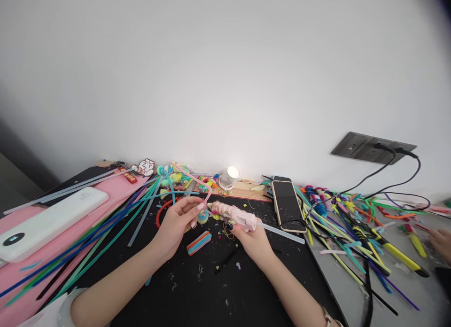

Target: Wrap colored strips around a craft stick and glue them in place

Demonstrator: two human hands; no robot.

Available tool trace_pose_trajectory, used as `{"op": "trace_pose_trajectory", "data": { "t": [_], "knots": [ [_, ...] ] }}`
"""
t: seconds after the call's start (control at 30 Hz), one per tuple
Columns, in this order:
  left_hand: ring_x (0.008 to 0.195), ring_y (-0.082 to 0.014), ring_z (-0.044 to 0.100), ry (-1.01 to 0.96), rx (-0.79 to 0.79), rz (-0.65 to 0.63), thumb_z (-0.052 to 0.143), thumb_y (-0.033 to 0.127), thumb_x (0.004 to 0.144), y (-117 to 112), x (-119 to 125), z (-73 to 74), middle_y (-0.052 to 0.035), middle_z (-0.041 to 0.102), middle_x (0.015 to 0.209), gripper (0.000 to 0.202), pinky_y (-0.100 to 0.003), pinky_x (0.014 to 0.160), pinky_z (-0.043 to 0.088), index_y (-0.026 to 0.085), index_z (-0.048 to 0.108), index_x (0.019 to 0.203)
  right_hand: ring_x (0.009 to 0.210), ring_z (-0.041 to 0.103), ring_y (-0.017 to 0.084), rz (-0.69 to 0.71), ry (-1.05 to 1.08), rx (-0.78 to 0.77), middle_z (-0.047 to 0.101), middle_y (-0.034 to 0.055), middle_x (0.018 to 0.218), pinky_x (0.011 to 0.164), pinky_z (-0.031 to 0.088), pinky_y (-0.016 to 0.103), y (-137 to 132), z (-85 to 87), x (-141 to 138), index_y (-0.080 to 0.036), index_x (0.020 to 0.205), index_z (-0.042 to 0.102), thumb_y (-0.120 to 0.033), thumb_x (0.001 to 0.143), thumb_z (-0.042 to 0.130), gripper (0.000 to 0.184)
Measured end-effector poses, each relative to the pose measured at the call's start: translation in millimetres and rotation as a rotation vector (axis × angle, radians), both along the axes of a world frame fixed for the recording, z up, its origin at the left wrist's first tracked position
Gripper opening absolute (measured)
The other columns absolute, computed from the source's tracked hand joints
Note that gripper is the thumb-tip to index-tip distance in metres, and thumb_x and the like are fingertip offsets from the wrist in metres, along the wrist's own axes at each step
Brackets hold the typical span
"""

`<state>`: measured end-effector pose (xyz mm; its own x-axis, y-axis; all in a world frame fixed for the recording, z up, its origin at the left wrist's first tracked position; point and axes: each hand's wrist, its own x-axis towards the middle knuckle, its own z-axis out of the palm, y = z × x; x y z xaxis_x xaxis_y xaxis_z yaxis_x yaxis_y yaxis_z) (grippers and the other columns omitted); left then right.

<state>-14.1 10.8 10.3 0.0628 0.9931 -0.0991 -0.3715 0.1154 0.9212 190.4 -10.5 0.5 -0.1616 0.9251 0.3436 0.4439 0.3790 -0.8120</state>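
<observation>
Between the fingertips of my left hand point(185, 213) is a pink pipe cleaner point(207, 183), its long bent end rising toward the wall. My right hand point(255, 240) is wrapped round a pale pink glue gun point(243, 217), with a translucent glue stick point(282, 234) poking out of its back. The gun's nozzle points left and almost meets the pipe cleaner at my left fingertips; I cannot tell whether they touch. Bits of coloured fluff cling to the gun's front. Below the left fingers sits a small round greenish piece point(203, 217). A striped orange-and-blue block point(199, 243) lies on the black mat.
Pipe cleaners point(116, 223) spread over a pink surface at left, beside a white power bank point(52, 223). A lit paper cup point(229, 177) stands by the wall. To the right are a phone point(286, 202), yellow-black pliers point(362, 237), plugged cables point(419, 169) and another person's hand point(440, 245).
</observation>
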Motion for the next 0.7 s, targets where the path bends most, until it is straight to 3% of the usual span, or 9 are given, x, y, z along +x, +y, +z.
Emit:
{"op": "trace_pose_trajectory", "data": {
  "t": [0.2,0.37,0.7],
  "knots": [
    [0.049,-0.0046,0.039,-0.022,-0.014,0.020,0.085,0.037,0.065,-0.7,0.8,1.6,0.0038,0.061,0.071,0.031,-0.021,0.050,0.031,0.018,0.070,0.084,0.084,0.071,0.024,0.011,0.071,-0.016,0.075,0.0049,0.085,0.076,0.057,0.031,1.3,-1.0,0.0,-0.021,0.083,0.071,-0.026,0.077,0.061,0.012],
    [0.049,-0.0042,0.039,-0.022,-0.007,0.019,0.084,0.036,0.066,-0.5,0.4,-0.4,0.0044,0.061,0.070,0.029,-0.020,0.050,0.030,0.018,0.070,0.085,0.068,0.066,0.020,-0.011,0.053,-0.002,0.071,0.0032,0.076,0.066,0.055,0.027,1.4,-3.0,0.2,-0.020,0.074,0.066,-0.026,0.076,0.062,0.008],
    [0.048,-0.0044,0.038,-0.007,-0.002,0.038,0.084,0.037,0.066,0.6,-0.6,0.0,0.0034,0.063,0.072,0.029,-0.020,0.049,0.032,0.019,0.071,0.085,0.054,0.053,0.013,0.011,-0.027,0.019,0.058,-0.0034,0.061,0.055,0.045,0.022,-1.1,2.0,-0.9,-0.021,0.064,0.055,-0.023,0.074,0.061,0.012]
  ]
}}
